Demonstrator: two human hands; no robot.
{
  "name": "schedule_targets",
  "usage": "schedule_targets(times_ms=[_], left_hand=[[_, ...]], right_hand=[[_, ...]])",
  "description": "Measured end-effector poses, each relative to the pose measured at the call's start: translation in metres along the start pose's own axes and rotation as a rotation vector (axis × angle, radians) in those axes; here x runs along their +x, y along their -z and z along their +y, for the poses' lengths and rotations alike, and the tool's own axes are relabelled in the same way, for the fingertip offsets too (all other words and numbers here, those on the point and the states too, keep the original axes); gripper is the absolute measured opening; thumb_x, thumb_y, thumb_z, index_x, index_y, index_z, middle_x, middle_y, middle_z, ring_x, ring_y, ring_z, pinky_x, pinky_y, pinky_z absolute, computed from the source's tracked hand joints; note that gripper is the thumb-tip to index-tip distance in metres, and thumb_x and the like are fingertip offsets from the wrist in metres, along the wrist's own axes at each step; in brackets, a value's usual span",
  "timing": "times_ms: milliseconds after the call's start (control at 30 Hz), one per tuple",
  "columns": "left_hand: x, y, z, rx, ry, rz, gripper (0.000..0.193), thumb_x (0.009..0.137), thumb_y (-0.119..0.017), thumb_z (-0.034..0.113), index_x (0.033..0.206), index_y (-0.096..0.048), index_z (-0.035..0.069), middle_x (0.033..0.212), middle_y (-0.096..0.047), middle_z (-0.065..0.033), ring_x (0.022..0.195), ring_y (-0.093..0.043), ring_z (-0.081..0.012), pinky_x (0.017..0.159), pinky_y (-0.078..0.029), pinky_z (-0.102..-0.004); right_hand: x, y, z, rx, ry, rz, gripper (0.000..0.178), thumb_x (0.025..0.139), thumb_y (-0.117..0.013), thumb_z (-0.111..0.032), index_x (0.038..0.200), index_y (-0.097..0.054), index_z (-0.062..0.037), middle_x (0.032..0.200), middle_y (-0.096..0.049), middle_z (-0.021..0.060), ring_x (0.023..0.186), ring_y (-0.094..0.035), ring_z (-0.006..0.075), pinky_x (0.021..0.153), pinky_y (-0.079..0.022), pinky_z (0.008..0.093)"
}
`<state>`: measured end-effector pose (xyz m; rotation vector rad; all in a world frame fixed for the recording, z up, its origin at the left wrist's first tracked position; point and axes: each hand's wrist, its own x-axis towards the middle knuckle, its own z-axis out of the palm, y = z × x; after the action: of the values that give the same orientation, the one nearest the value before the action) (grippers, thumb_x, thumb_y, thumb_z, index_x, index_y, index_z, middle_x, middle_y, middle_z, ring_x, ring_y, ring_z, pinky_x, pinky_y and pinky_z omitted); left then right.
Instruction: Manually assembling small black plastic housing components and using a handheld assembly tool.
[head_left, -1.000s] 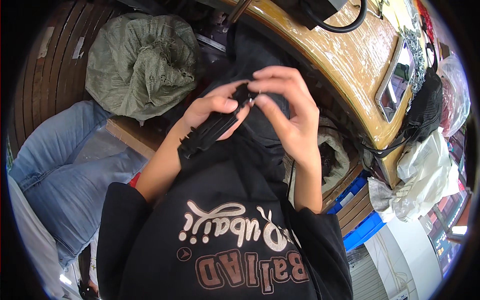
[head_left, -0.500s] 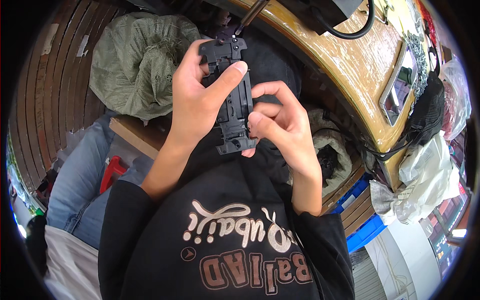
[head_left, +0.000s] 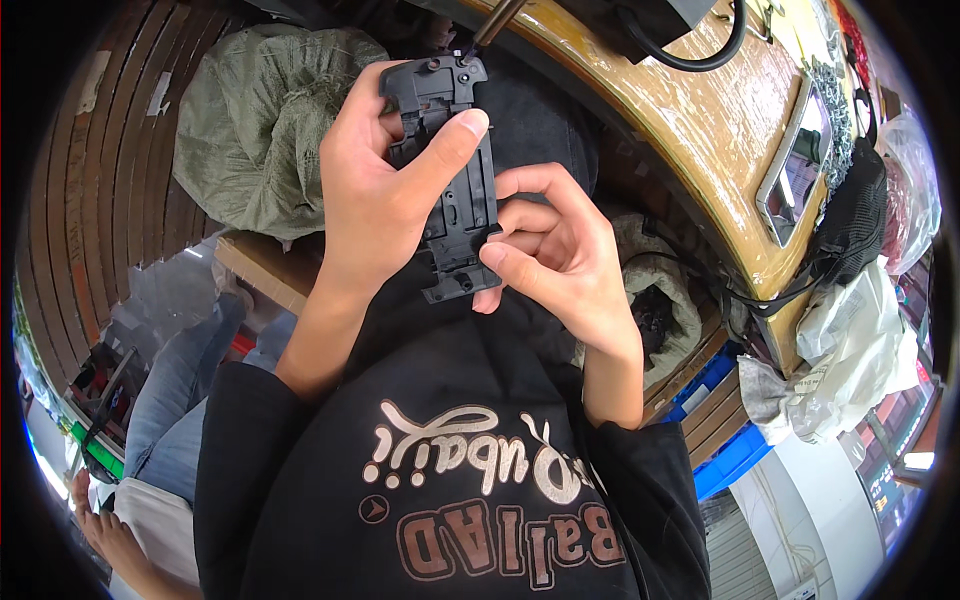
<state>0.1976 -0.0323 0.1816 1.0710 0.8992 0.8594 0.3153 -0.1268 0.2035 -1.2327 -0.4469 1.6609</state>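
Both hands (head_left: 385, 195) (head_left: 550, 255) grip black plastic plate (head_left: 455, 180); green sack (head_left: 255, 130) left

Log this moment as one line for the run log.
left hand: grips black plastic part | right hand: pinches its lower end | part: upright, below wooden bench
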Motion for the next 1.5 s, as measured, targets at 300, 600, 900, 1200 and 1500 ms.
schedule_targets(times_ms=[300,600,900,1200,1500], left_hand=[[0.002,0.004,0.0,0.103,-0.058,-0.017,0.027,0.076,-0.063,0.004,0.098,-0.048,-0.002,0.078,-0.057,-0.0043,0.068,-0.054,-0.0053,0.058,-0.045,-0.0187],[0.004,0.004,-0.002,0.189,-0.085,-0.035,0.026,0.077,-0.061,0.002,0.099,-0.048,-0.001,0.078,-0.058,-0.0035,0.069,-0.054,-0.0045,0.058,-0.044,-0.0182],[0.007,0.004,-0.002,0.116,-0.052,-0.007,0.027,0.076,-0.063,0.006,0.097,-0.049,-0.001,0.076,-0.057,-0.003,0.066,-0.053,-0.0044,0.057,-0.043,-0.0181],[0.007,0.002,0.001,0.095,-0.035,-0.014,0.027,0.076,-0.064,0.007,0.098,-0.049,-0.001,0.076,-0.058,-0.0034,0.065,-0.052,-0.0041,0.056,-0.043,-0.0177],[0.007,0.001,-0.001,0.074,-0.037,-0.007,0.029,0.077,-0.064,0.007,0.099,-0.049,-0.003,0.078,-0.058,-0.0043,0.066,-0.052,-0.0045,0.058,-0.042,-0.0176]], right_hand=[[0.005,0.0,0.006,-0.017,-0.001,-0.013,0.031,0.079,-0.055,0.003,0.106,-0.04,-0.0003,0.075,-0.055,0.006,0.061,-0.058,0.0113,0.057,-0.048,0.021],[0.012,0.002,0.014,-0.041,0.001,0.008,0.029,0.08,-0.055,0.001,0.106,-0.041,0.0,0.076,-0.054,0.006,0.063,-0.058,0.0119,0.058,-0.048,0.022],[0.01,0.0,0.009,-0.01,0.013,0.014,0.029,0.08,-0.055,0.002,0.105,-0.041,0.0002,0.075,-0.054,0.006,0.062,-0.057,0.0121,0.056,-0.047,0.0215],[0.005,0.0,0.005,-0.033,0.058,0.032,0.031,0.079,-0.057,0.002,0.107,-0.043,0.0007,0.077,-0.055,0.006,0.064,-0.057,0.0113,0.058,-0.047,0.0217],[-0.035,0.057,-0.065,-0.917,1.038,0.969,0.02,0.078,-0.058,-0.001,0.098,-0.055,0.0044,0.089,-0.06,0.0131,0.078,-0.058,0.0169,0.072,-0.047,0.0262]])
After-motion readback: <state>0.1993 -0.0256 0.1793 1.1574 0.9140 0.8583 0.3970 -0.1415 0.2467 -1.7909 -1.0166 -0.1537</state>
